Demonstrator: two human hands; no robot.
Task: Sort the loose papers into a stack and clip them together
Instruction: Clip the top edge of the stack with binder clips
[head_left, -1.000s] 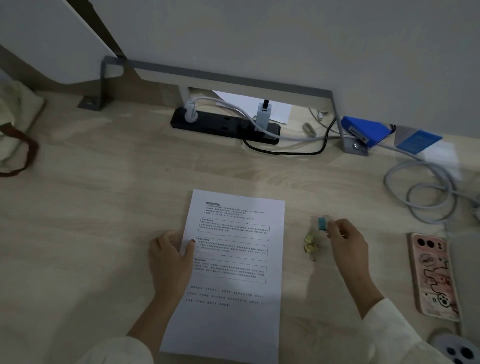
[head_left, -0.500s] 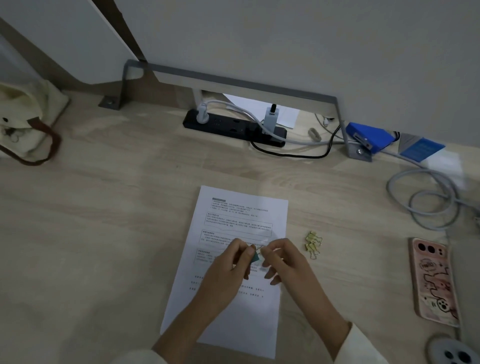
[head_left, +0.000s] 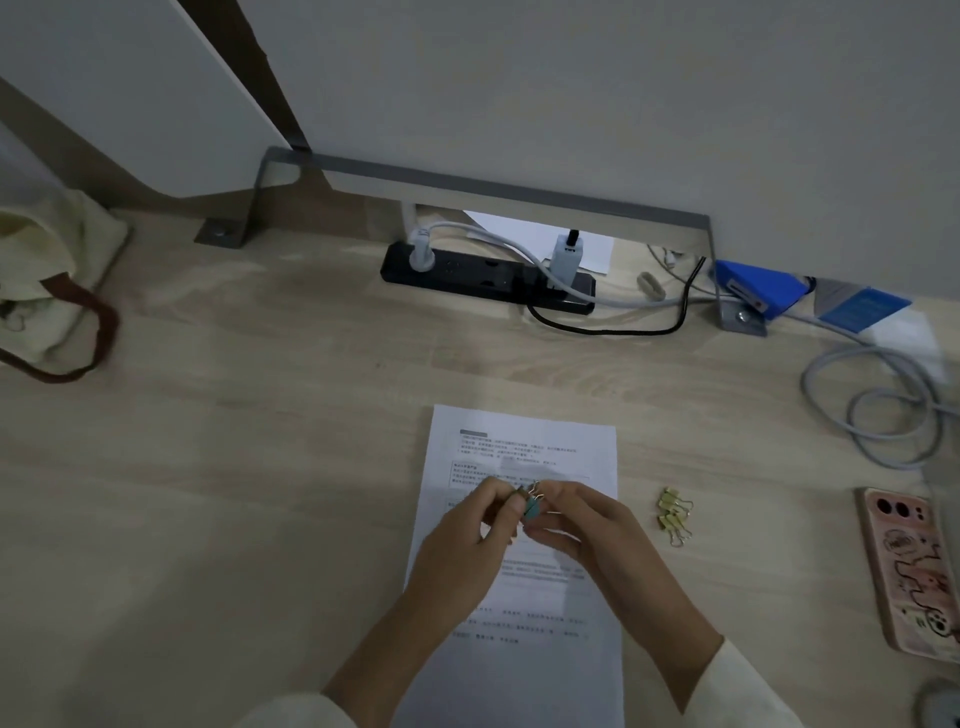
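Observation:
A stack of white printed papers (head_left: 524, 441) lies flat on the wooden desk in front of me. Above its middle, both hands meet around a small teal binder clip (head_left: 532, 506) with silver wire handles. My left hand (head_left: 467, 545) pinches the clip from the left. My right hand (head_left: 587, 535) pinches it from the right, fingertips at the wire handles. The hands hide part of the clip and the middle of the page. Yellow binder clips (head_left: 674, 514) lie in a small cluster on the desk, right of the papers.
A pink phone (head_left: 906, 571) lies at the right edge. A black power strip (head_left: 485, 278) with plugs and cables sits at the back under a grey metal bracket. A coiled grey cable (head_left: 883, 410) is at back right, a cream bag (head_left: 47, 280) far left.
A second ago my right hand picked the teal clip up beside the yellow clips while my left hand lay on the paper. Both hands now hold the clip over the page.

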